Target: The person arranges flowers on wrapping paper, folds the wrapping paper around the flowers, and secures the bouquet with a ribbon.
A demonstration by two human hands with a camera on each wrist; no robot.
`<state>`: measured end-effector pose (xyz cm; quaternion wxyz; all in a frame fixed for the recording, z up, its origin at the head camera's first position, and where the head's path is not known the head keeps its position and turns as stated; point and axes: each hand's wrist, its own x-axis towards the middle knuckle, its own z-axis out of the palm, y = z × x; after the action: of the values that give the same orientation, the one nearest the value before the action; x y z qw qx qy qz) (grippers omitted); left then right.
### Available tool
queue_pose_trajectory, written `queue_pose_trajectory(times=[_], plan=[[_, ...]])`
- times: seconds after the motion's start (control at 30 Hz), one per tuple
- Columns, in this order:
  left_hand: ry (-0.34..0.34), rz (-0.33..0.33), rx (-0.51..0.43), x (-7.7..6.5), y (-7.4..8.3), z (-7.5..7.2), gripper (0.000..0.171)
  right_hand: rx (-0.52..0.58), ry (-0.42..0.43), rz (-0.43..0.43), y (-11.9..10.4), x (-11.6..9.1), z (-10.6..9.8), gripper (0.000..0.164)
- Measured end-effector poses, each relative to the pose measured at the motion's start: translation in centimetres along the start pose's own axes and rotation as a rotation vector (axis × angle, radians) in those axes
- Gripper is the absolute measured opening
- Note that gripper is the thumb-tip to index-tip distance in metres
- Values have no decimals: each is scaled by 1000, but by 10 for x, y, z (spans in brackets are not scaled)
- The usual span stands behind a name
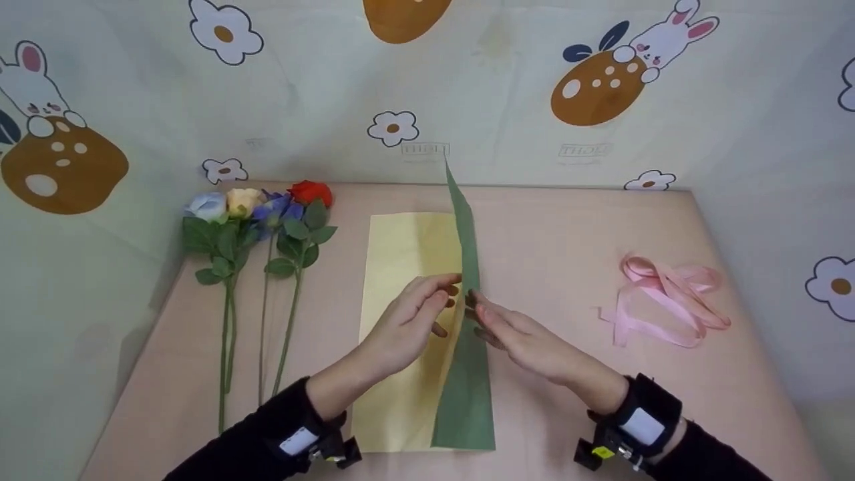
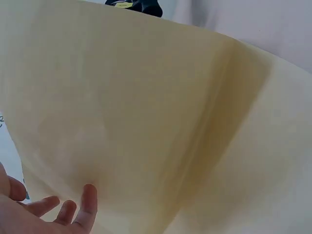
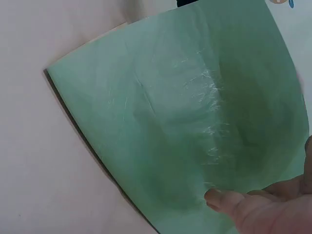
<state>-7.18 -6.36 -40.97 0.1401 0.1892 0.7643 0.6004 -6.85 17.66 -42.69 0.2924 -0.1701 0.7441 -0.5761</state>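
Lying on the pink table (image 1: 548, 234), a yellow-and-green paper sheet (image 1: 427, 247) had one flap raised; the left hand (image 1: 407, 324), fingers loosely bent, was at its yellow side; the right hand (image 1: 534, 344), fingers relaxed, was at its green side; neither gripped anything; flowers (image 1: 227, 240) lay left, pink ribbon (image 1: 668, 284) right.

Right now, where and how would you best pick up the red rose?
Probably by its bare stem, just below the leaves, pinching from above and the right: the red rose lies along the table, with open space on that side, while another stem lies close on its left.
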Motion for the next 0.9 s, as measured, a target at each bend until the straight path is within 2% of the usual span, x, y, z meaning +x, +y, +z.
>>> queue_pose_trajectory(times=[0.13,0.3,0.5,0.67,0.8,0.9], plan=[[-47,36,61,-2,-2,5,46,73,-6,7,-6,-1,0,76],[-122,85,110,-2,-3,11,48,100,30,15,-13,-4,-4,80],[-183,174,163,2,-9,15,51,90,101,-11,-16,-8,-13,64],[-202,182,192,5,-17,14,52,21,205,-3,-18,-15,-26,52],[-186,162,221,6,-23,11,52,-31,290,21,-16,-23,-39,45],[-167,143,293,7,-31,7,52,-38,343,40,-12,-30,-49,40]])
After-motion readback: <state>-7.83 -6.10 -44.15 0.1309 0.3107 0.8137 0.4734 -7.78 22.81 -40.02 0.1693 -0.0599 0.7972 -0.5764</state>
